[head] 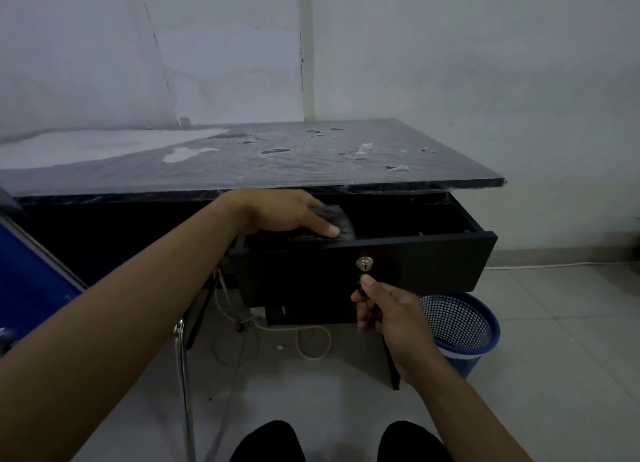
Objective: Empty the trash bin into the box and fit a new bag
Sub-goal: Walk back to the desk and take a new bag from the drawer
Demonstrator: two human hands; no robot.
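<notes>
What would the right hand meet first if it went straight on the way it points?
The drawer front, just below the lock: the right hand pinches a small dark knob there, so almost no gap seems left.
</notes>
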